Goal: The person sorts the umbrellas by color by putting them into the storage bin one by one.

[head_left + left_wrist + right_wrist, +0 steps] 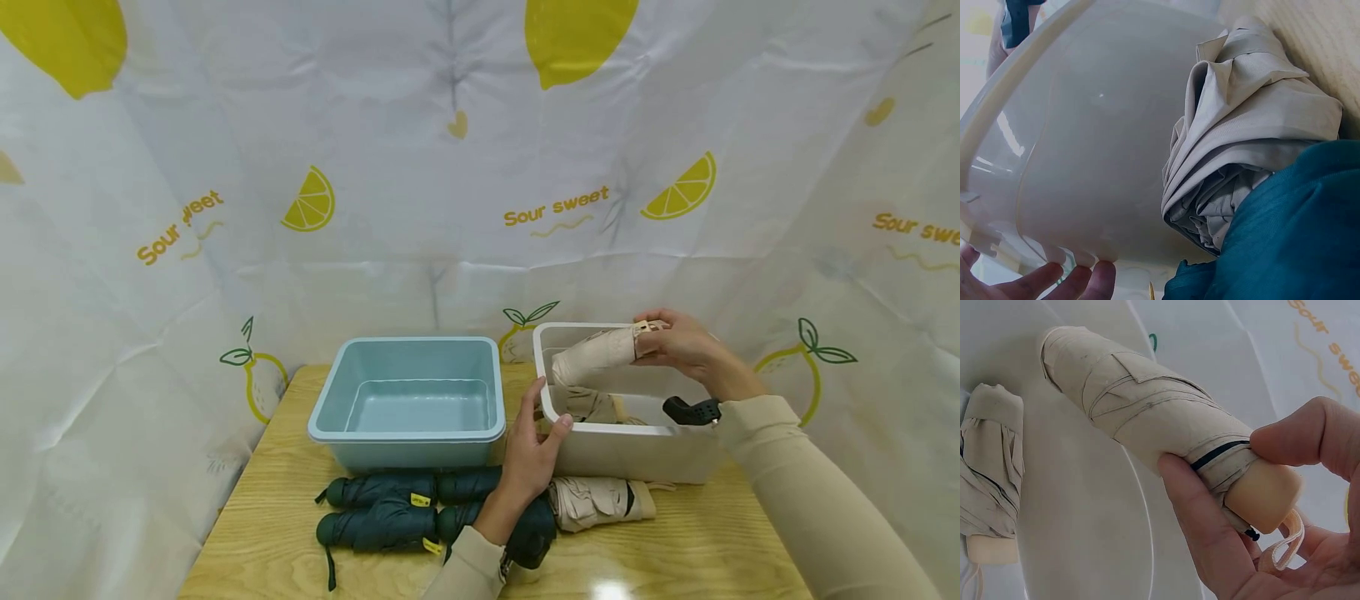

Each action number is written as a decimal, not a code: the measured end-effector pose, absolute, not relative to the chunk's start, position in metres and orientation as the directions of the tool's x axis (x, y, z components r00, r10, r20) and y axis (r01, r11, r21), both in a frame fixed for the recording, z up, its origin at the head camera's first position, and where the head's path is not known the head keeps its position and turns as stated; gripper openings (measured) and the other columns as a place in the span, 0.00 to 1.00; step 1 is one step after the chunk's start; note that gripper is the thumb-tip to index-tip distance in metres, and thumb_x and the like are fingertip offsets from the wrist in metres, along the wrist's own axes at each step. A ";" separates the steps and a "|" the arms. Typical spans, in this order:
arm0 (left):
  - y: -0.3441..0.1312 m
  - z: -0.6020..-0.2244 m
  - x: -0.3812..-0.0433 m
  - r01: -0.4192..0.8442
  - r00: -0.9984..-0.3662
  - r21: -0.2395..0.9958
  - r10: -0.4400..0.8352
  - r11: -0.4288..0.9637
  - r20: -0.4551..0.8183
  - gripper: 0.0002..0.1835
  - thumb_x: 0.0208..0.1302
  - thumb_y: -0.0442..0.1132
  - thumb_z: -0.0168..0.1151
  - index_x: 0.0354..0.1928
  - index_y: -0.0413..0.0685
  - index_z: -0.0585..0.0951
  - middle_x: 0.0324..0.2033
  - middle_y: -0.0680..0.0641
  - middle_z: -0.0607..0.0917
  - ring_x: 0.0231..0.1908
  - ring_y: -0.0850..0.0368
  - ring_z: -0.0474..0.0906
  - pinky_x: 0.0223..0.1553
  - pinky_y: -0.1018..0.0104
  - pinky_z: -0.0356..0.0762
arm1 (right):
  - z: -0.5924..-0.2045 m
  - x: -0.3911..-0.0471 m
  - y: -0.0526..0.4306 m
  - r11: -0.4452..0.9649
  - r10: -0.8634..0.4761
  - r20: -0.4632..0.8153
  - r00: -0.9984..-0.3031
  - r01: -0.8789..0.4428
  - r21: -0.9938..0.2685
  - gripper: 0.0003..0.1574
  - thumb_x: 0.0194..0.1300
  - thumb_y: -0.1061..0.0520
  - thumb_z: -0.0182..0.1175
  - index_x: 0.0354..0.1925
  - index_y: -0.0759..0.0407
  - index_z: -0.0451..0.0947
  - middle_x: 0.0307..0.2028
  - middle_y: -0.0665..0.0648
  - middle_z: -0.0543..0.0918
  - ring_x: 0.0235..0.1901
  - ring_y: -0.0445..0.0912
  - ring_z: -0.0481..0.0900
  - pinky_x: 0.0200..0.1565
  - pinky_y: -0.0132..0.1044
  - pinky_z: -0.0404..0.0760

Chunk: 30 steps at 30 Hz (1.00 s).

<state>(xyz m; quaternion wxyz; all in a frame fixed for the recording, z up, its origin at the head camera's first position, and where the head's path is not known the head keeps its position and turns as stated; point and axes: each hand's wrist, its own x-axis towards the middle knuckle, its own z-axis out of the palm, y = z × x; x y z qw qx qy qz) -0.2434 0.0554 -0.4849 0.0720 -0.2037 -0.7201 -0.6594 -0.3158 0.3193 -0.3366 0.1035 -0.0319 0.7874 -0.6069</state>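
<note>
My right hand (686, 354) pinches a folded beige umbrella (596, 358) by its handle end, between thumb and fingers. The umbrella slants over the white bin (630, 457), and in the right wrist view its peach handle (1266, 495) and wrist strap show. Inside the bin lies another folded beige umbrella (991, 469), with its handle toward the bottom of that view. My left hand (531, 454) holds the bin's front left corner, thumb at the front rim, fingers along the left side. A third beige umbrella (597, 502) lies on the table before the bin.
Several folded dark green umbrellas (393, 527) lie in two rows at the front of the wooden table (262, 517), partly behind my left forearm. Left of the white bin stands a light blue bin (416, 454). A lemon-print curtain (420, 208) surrounds the table's back and sides.
</note>
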 end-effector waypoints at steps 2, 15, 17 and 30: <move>0.056 -0.485 -0.243 0.388 -0.907 0.920 0.197 0.051 0.371 0.36 0.75 0.50 0.58 0.80 0.60 0.57 0.66 0.42 0.76 0.61 0.44 0.76 0.43 0.67 0.81 | -0.340 -0.319 0.318 0.272 -0.171 -0.130 -0.977 0.080 -0.959 0.34 0.65 0.72 0.56 0.66 0.70 0.56 0.56 0.64 0.66 0.41 0.41 0.80 0.46 0.39 0.86; 0.056 -0.485 -0.244 0.385 -0.910 0.920 0.193 0.069 0.366 0.36 0.75 0.51 0.58 0.80 0.62 0.57 0.67 0.44 0.75 0.61 0.46 0.76 0.45 0.66 0.81 | -0.349 -0.332 0.313 0.288 -0.169 -0.150 -0.974 0.097 -0.953 0.33 0.66 0.71 0.54 0.67 0.71 0.56 0.55 0.64 0.66 0.43 0.44 0.78 0.47 0.42 0.87; 0.056 -0.485 -0.244 0.386 -0.910 0.920 0.193 0.070 0.367 0.36 0.75 0.51 0.58 0.80 0.62 0.57 0.67 0.43 0.75 0.62 0.44 0.76 0.45 0.66 0.81 | -0.350 -0.332 0.312 0.292 -0.173 -0.155 -0.973 0.099 -0.951 0.33 0.66 0.71 0.54 0.67 0.71 0.56 0.55 0.65 0.66 0.44 0.45 0.77 0.48 0.43 0.87; 0.057 -0.485 -0.243 0.373 -0.916 0.925 0.189 0.070 0.355 0.35 0.75 0.51 0.58 0.79 0.66 0.57 0.68 0.40 0.74 0.61 0.44 0.76 0.45 0.65 0.81 | -0.361 -0.342 0.307 0.291 -0.189 -0.183 -0.965 0.124 -0.949 0.32 0.67 0.71 0.54 0.66 0.71 0.57 0.54 0.67 0.67 0.40 0.46 0.81 0.48 0.45 0.87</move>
